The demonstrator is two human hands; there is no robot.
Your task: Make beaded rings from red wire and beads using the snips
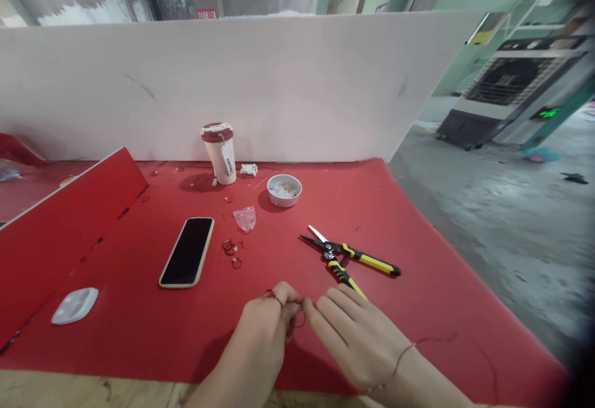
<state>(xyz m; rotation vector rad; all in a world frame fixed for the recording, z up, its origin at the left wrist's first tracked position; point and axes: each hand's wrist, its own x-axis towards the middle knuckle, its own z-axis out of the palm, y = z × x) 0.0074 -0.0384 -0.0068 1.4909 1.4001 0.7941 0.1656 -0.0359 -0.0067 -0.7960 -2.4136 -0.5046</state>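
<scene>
My left hand (267, 324) and my right hand (357, 330) meet above the front of the red-covered table, fingers pinched together on a thin dark red cord (301, 320). A small loop of it hangs between the fingertips. Red cord also circles a finger of my left hand. Around my right wrist runs a thin reddish string (400, 361), with a fine strand trailing off to the right. Just beyond my right hand lie pruning shears (329, 253) with yellow and black handles, blades spread. Several small cord rings (230, 248) rest beyond my left hand.
A phone (187, 253) lies left of the rings, and a white plastic lid (75, 306) farther left. Behind are a small plastic bag (245, 219), a white round dish (284, 191) and a coffee cup (220, 155). Red (69, 228) and white (260, 85) partitions border the table.
</scene>
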